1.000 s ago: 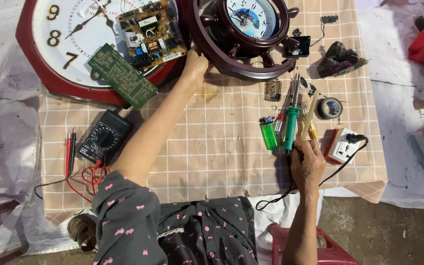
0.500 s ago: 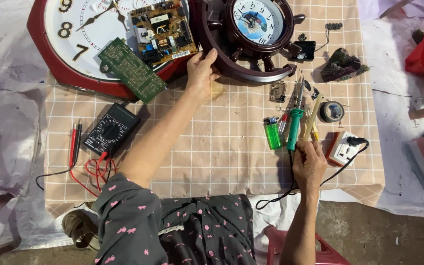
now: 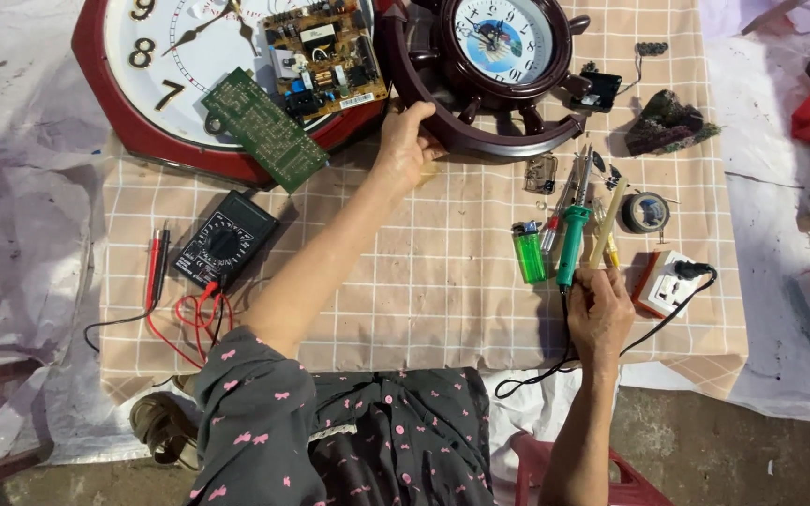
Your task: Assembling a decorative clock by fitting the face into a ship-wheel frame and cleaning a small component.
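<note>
Gripping the rim of the wheel-shaped clock (image 3: 494,70) with the left hand (image 3: 407,142) steadies it at the table's far edge, while the right hand (image 3: 600,314) closes on the green soldering iron (image 3: 573,239) cord end by the lighter (image 3: 529,253), leaving bare checked cloth (image 3: 424,281) between for moving.
</note>
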